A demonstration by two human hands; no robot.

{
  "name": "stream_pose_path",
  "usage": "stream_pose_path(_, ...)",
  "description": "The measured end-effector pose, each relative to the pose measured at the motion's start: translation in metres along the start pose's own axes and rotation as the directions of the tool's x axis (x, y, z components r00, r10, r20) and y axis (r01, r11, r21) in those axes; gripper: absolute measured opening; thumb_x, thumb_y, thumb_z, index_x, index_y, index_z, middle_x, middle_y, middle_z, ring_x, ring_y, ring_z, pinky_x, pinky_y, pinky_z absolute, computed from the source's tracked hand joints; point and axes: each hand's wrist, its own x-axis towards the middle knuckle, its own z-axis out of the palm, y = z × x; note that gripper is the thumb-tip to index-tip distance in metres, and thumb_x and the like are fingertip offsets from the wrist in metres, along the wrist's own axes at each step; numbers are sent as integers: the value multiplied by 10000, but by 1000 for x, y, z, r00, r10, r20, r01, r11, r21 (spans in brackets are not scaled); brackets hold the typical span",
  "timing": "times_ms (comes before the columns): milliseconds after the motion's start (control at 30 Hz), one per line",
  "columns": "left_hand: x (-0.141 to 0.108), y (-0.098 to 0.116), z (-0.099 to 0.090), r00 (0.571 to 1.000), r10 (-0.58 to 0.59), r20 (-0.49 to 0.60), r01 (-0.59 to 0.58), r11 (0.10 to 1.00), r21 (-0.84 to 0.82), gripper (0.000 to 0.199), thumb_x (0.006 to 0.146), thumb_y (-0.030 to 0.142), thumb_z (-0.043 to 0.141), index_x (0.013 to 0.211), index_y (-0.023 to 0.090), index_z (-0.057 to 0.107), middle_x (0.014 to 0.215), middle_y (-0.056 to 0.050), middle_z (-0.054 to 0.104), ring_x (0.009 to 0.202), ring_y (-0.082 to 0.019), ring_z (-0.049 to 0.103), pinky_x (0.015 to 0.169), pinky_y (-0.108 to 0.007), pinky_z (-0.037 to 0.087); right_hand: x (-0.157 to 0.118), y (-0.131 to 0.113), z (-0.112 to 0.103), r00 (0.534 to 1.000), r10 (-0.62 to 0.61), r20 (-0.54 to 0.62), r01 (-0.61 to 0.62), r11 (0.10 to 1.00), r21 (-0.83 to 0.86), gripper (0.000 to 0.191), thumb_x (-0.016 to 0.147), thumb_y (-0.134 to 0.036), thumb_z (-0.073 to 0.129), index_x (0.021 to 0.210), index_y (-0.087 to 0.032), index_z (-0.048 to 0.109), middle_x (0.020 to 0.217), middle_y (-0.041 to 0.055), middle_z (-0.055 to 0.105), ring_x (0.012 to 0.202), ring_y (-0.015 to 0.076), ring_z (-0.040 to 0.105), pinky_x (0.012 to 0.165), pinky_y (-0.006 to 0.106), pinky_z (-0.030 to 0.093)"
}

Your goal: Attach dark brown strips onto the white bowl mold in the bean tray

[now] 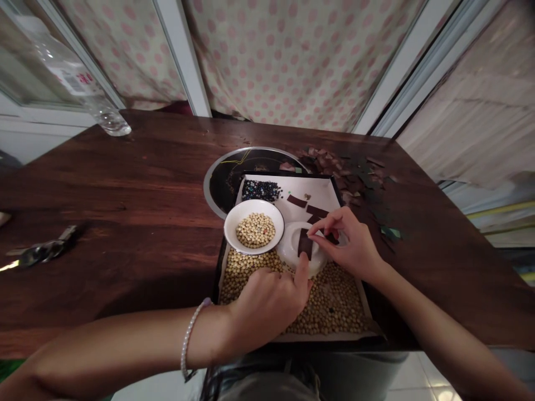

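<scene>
An overturned white bowl (pixel 288 250) sits on the soybeans in a shallow tray, with a dark brown strip (pixel 305 245) lying across it. My left hand (pixel 267 298) comes from the lower left. Its index fingertip presses the strip's near end against the bowl, and its other fingers are curled. At the strip's far right edge, my right hand (pixel 346 242) pinches thumb and forefinger together; a tiny pale speck shows at the tips, too small to name. Left of the overturned bowl stands an upright white bowl (pixel 232 225) with soybeans (pixel 256 230) in it.
The tray (pixel 321 184) also holds dark beads (pixel 261 190) and several brown strips (pixel 297 201). Brown scraps (pixel 334 167) lie on the table (pixel 146 184) behind and right. A round black plate (pixel 221 178) is under the tray's far end. A bottle (pixel 83 83) is far left.
</scene>
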Motion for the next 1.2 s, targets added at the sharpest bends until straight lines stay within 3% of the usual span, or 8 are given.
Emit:
stream_pose_path(200,0,0,2,999,8,31,-8,1000,-9,430,824,102,431,1248,37,455,531,-45,592,409,-158,516,366,-296,321,1,5,3,995,-92,-30,81,962,-262,191,785,-121,530,793,-228,371,806,31,621,738,155,590,638,282,475)
stream_pose_path(600,4,0,7,996,61,-59,-57,996,64,381,798,119,482,1151,-22,517,491,-21,562,373,-129,490,350,-264,262,6,4,0,966,-238,102,259,891,-373,145,804,-78,460,781,-210,405,737,17,557,721,150,558,620,262,469)
stream_pose_path(767,3,-2,9,995,82,-62,-77,994,74,391,804,114,468,1171,-19,498,516,-29,571,390,-131,491,355,-260,274,21,-16,-4,949,-306,-71,263,898,-353,136,785,-85,508,809,-209,458,745,0,552,699,131,542,630,252,456)
stream_pose_path(967,2,-3,10,993,108,-57,-99,986,135,419,759,72,504,1166,-30,503,460,1,533,364,-140,499,348,-256,307,42,-32,20,919,-367,146,392,893,-222,80,812,-111,492,846,-178,521,819,39,598,829,170,528,738,309,456)
stream_pose_path(1067,1,-4,9,994,104,-31,-98,982,161,461,747,51,471,1202,-25,477,485,-2,540,369,-137,508,354,-253,334,40,-29,8,950,-270,160,292,946,-142,122,811,-126,510,918,-169,550,930,61,607,889,176,538,773,321,454)
stream_pose_path(1133,1,-5,7,993,120,0,-118,977,175,495,732,30,453,1224,-28,455,506,0,537,376,-131,508,357,-251,348,31,-28,-12,970,-115,213,113,993,23,99,825,-168,517,911,-166,565,862,39,613,757,128,564,674,255,472)
stream_pose_path(1167,1,-6,6,991,135,11,-135,974,179,502,729,24,448,1228,-31,450,518,-2,537,386,-131,512,359,-251,356,24,-28,-22,931,-64,360,17,991,132,69,823,-200,536,867,-168,579,788,18,618,687,110,570,614,224,471)
stream_pose_path(1200,1,-6,4,989,149,18,-150,972,180,502,730,21,443,1228,-35,447,529,-4,538,397,-131,517,364,-251,366,17,-28,-30,832,-30,555,-90,978,189,62,809,-219,563,825,-170,597,742,4,626,658,103,582,584,205,468)
